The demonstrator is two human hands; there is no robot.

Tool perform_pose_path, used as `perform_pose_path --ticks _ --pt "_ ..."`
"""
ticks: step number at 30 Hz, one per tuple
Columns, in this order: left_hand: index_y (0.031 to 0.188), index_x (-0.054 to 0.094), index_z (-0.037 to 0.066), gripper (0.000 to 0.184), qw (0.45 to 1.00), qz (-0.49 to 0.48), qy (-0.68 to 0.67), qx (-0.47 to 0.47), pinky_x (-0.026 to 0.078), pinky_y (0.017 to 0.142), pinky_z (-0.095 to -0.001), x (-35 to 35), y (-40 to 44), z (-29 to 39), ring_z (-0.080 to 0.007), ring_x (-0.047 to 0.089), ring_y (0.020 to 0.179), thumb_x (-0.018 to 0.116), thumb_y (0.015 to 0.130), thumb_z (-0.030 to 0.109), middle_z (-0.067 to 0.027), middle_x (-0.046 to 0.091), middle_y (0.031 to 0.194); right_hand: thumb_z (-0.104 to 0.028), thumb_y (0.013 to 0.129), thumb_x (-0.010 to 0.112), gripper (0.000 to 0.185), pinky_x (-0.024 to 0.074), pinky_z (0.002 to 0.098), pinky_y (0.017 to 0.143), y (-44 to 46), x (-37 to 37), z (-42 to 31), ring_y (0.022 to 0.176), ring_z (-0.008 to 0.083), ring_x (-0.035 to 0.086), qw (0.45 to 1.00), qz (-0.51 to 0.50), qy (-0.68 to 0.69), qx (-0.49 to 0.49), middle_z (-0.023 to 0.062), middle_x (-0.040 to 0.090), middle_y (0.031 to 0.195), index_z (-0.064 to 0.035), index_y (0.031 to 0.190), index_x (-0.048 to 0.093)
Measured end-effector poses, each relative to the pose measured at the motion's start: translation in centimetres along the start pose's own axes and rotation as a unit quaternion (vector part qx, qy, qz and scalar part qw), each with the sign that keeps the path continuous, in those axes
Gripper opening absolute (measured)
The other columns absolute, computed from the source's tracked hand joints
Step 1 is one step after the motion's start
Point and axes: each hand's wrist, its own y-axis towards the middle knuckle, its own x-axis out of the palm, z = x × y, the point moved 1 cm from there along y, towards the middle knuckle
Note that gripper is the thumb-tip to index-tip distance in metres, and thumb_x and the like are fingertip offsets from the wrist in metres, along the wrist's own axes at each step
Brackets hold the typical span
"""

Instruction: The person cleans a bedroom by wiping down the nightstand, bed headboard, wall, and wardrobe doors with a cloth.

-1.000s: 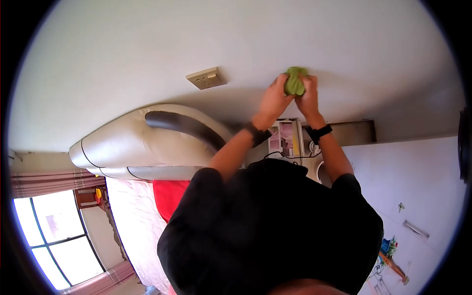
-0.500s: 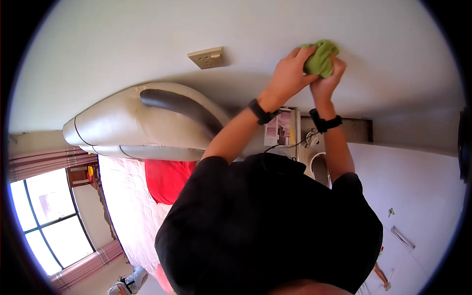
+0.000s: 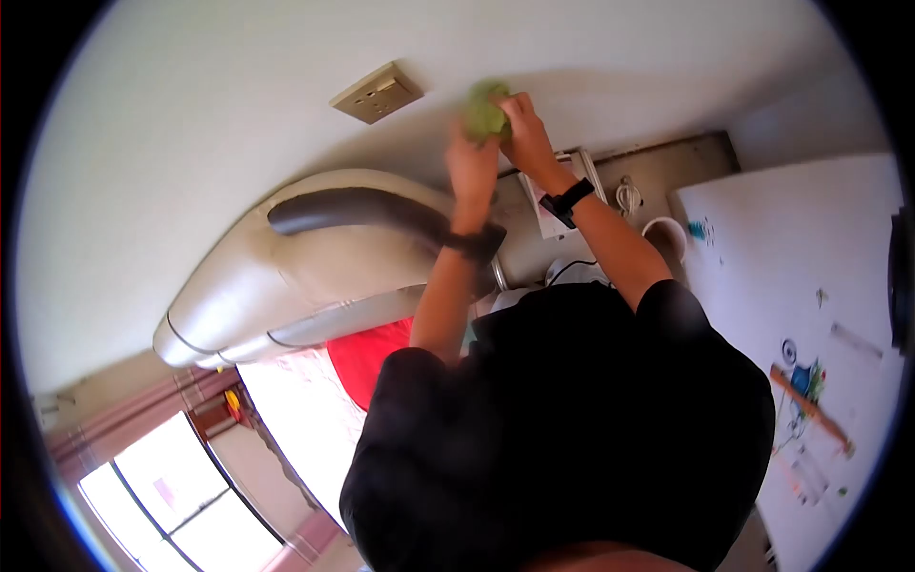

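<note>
A crumpled green cloth (image 3: 488,110) is bunched up between my two hands, in front of the pale wall. My right hand (image 3: 524,132) grips it from the right, with fingers curled over its edge. At its lower left, my left hand (image 3: 472,170) is closed against the cloth, though motion smears the fingers. Each wrist wears a black band. Left of the hands, a beige wall socket plate (image 3: 377,93) is fixed to the wall.
A padded beige headboard (image 3: 334,238) with a dark curved stripe stands below left, by a bed with a red cloth (image 3: 370,357). Beneath my right arm are a framed picture (image 3: 553,214), a coiled white cable (image 3: 628,197) and a round container (image 3: 664,234). A white cabinet (image 3: 762,248) stands right.
Both hands and the cloth have shifted left in view, nearer the socket plate. The camera view has turned, and more of the white cabinet's surface shows.
</note>
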Motion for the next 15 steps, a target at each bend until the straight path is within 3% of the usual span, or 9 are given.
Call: perform_pose_path --ticks 3,6,7,9,12,15 --pt "0.114 0.055 0.002 0.04 0.996 -0.078 0.0 0.05 0.052 0.077 -0.0388 0.7 -2.7 -3.8 -0.0313 0.067 0.085 0.073 0.083 0.02 -0.0192 0.067 0.094 0.0 0.078 0.07 0.055 0.0506 0.0413 0.079 -3.6 -4.0 -0.7 0.095 0.0392 0.058 0.995 -0.092 -0.018 0.042 0.0155 0.05 0.112 -0.0107 0.129 0.052" --pt "0.12 0.055 0.003 0.047 0.965 -0.256 0.053 0.01 0.053 0.077 -0.0357 1.7 -8.1 -5.6 -0.0251 0.068 0.088 0.075 0.083 0.023 -0.0152 0.068 0.098 0.0 0.08 0.068 0.054 0.0495 0.0416 0.081 -11.1 -8.8 -2.0 0.097 0.0385 0.057 0.99 -0.113 -0.059 0.059 0.0153 0.05 0.112 -0.0116 0.13 0.052" --pt "0.126 0.05 0.002 0.056 0.945 -0.326 0.033 -0.013 0.053 0.078 -0.0366 2.3 -10.1 -6.1 -0.0263 0.068 0.09 0.076 0.083 0.024 -0.0168 0.066 0.106 0.0 0.08 0.067 0.054 0.0491 0.0418 0.081 -13.6 -10.6 -2.5 0.098 0.0382 0.057 0.99 -0.109 -0.075 0.058 0.0152 0.05 0.111 -0.012 0.131 0.052" --pt "0.139 0.041 0.001 0.073 0.887 -0.459 -0.003 -0.052 0.054 0.08 -0.0386 4.1 -14.0 -6.0 -0.0288 0.068 0.096 0.079 0.081 0.026 -0.0201 0.061 0.122 0.001 0.08 0.063 0.054 0.0491 0.0425 0.085 -18.7 -15.1 -4.0 0.104 0.0368 0.057 0.968 -0.158 -0.112 0.159 0.0132 0.052 0.118 -0.0148 0.13 0.053" --pt "0.149 0.026 0.002 0.089 0.801 -0.57 -0.154 -0.097 0.055 0.078 -0.0347 6.5 -19.9 -4.0 -0.0219 0.067 0.095 0.08 0.081 0.023 -0.0184 0.057 0.126 0.003 0.078 0.061 0.057 0.0497 0.0436 0.082 -24.3 -20.8 -8.6 0.103 0.036 0.057 0.936 -0.17 -0.158 0.265 0.0112 0.053 0.116 -0.0176 0.131 0.053" --pt "0.153 0.015 0.003 0.1 0.718 -0.66 -0.196 -0.103 0.055 0.077 -0.0314 9.1 -25.1 1.3 -0.0203 0.064 0.098 0.081 0.08 0.019 -0.0174 0.053 0.13 0.003 0.077 0.062 0.058 0.0507 0.0424 0.075 -29.2 -26.1 -12.9 0.095 0.0354 0.06 0.925 -0.099 -0.208 0.302 0.0096 0.052 0.109 -0.0179 0.131 0.054"
